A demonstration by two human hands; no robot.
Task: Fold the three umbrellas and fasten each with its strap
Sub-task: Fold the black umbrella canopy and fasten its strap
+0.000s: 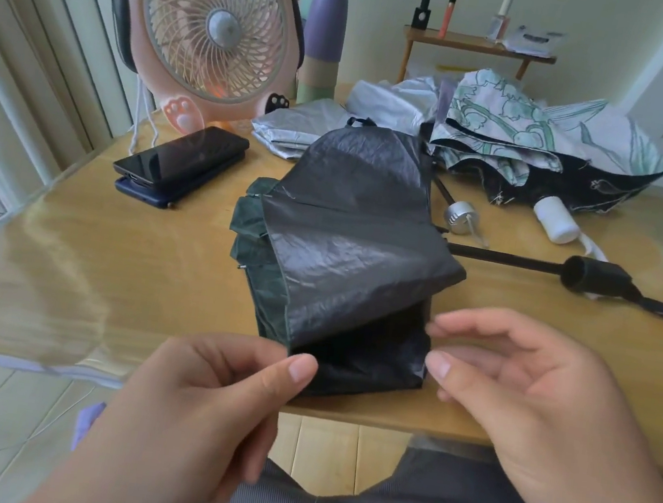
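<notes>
Near edge: my left hand [215,397] pinches the near corner of the dark umbrella [347,245] between thumb and forefinger. These two are closed on the cloth, and the other fingers are curled beneath. My right hand [533,407] is to the right of the same cloth. Its fingers are loosely curved, with thumb and forefinger apart, and their tips are at the right edge of the folded panels. I cannot tell whether they actually touch the cloth. My lap, in grey ribbed fabric, fills the bottom of the view.

Centre: the dark umbrella lies unfastened on the wooden table [65,256]. One glossy panel is lifted over darker folds, and green-edged pleats show at its left. Its black shaft [503,258] runs to the right and ends in a black handle [599,276] with a wrist loop.

Left of centre: two phones [180,162] are stacked one on the other.

Beyond: the silver umbrella [296,127] lies crumpled just behind the dark one. A silver knob [460,217] rests on the table to the right. The floral umbrella [530,130] is loosely heaped at the right rear, white with green flowers outside and black inside. Its white handle [555,221] points towards me. None of the three umbrellas is fastened.

Rear: a pink fan [217,22] with paw-shaped feet stands at the left, and a purple vase [326,24] stands beside it. A small wooden shelf [478,44] against the wall carries slim cosmetic bottles.
</notes>
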